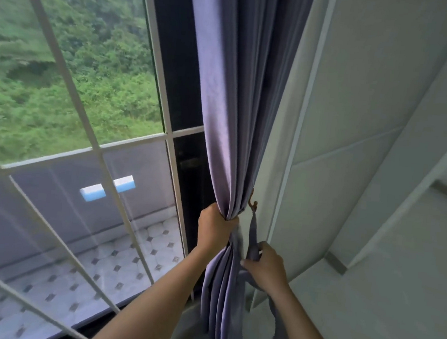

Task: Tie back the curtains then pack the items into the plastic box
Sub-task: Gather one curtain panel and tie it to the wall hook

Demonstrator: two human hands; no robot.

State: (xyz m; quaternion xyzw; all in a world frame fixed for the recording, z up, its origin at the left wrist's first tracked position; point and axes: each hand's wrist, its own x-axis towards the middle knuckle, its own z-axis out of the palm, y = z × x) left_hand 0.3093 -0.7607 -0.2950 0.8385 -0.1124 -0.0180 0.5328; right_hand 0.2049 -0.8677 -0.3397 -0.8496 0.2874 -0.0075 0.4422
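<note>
My left hand (215, 229) clamps the gathered curtain (228, 132); my right hand (265, 267) pinches the tieback (254, 235) — hanging vertically from the hook (253, 205), just right of the bunch — nearer hand wraps.

The curtain (229, 115) is soft purple all over, with long darker stripes of shadow in its folds; the tie-back strip (253, 237) at 5 o'clock is the same purple, only greyer; the little hook (252, 203) it hangs from is coppery brown; the wall (370, 114) at 3 o'clock is pale grey-white; the window bars (70, 85) are white; the bushes (73, 56) outside at 10 o'clock are bright and dark green; the balcony floor (117, 262) at 7 o'clock has white tiles with small dark diamonds; the balcony wall (51, 208) is grey.
</note>
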